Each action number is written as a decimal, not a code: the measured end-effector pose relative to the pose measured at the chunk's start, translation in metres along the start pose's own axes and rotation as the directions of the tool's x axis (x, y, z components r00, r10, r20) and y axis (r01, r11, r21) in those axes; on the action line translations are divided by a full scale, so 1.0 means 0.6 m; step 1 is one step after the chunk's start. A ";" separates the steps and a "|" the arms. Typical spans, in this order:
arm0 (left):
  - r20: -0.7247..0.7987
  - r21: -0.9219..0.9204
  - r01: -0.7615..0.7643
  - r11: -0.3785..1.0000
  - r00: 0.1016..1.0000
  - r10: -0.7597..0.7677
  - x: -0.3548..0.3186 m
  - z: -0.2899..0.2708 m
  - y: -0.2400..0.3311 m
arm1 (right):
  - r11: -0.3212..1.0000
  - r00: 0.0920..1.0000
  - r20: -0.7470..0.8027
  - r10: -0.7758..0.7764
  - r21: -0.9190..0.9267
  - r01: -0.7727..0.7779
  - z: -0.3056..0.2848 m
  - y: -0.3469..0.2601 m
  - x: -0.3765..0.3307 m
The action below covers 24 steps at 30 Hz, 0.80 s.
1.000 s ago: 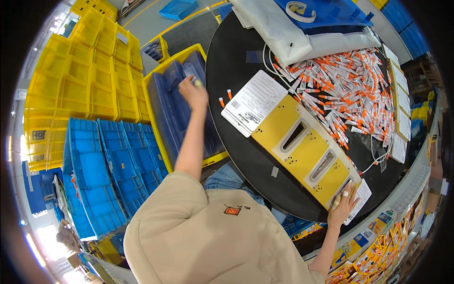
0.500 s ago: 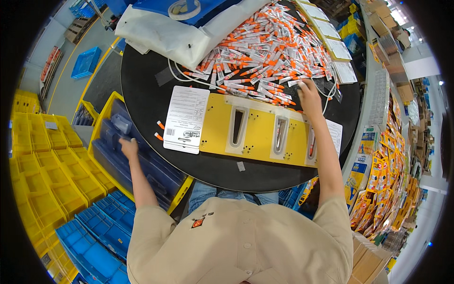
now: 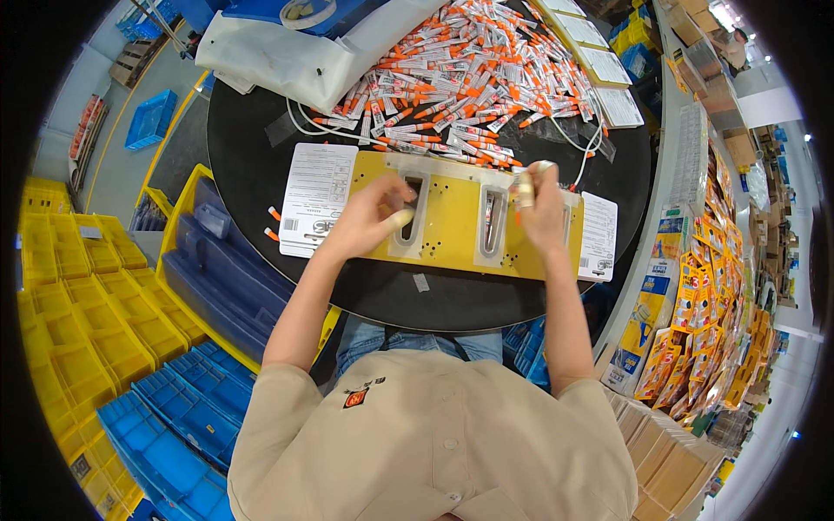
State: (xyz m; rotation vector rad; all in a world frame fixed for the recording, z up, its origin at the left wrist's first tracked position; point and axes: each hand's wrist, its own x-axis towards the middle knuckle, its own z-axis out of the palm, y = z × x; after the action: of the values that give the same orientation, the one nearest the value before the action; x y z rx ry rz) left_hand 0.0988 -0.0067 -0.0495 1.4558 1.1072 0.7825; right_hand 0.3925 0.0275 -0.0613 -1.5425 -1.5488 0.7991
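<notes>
Fixture board (image 3: 456, 213) is overhung, in the head view, by the half-curled left hand (image 3: 373, 217); its hold cannot be told. Above the board's right part, an orange-capped tube (image 3: 519, 217), apparently pinched by the right hand (image 3: 540, 207), could be dropped through a loosened grip; its cap is seemingly pointed wearerward, long axis across the board.

Yellow crates (image 3: 65, 334) stand beside blue crates (image 3: 165, 447) at left, a blue tub (image 3: 149, 119) on the floor (image 3: 169, 73) beyond.

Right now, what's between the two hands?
In the head view, a stretch of yellow board lies between left hand and right hand, with a clear plastic tray holding a slim tube.
</notes>
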 end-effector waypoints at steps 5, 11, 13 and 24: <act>0.288 0.469 -0.105 0.877 0.957 -0.039 0.069 -0.002 0.003 | 0.888 0.982 -0.029 -0.186 -0.433 0.156 0.048 -0.001 -0.061; 0.445 0.766 -0.504 0.400 0.864 0.235 0.090 -0.011 0.014 | 0.919 0.977 0.003 -0.215 -0.339 0.203 0.048 0.015 0.004; 0.492 0.787 -0.535 0.308 0.845 0.210 0.083 -0.005 0.018 | 0.922 0.967 0.017 -0.253 -0.300 0.246 0.068 0.031 0.075; 0.194 0.737 -0.237 0.633 0.971 0.138 -0.010 0.024 0.014 | 0.977 0.975 0.183 -0.124 0.194 0.087 0.108 -0.038 0.149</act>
State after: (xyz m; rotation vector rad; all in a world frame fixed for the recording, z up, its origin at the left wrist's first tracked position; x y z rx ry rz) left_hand 0.1115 -0.0174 -0.0430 2.3328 1.2702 0.3401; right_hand 0.3298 0.1212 -0.0644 -1.2665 -1.6312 1.0274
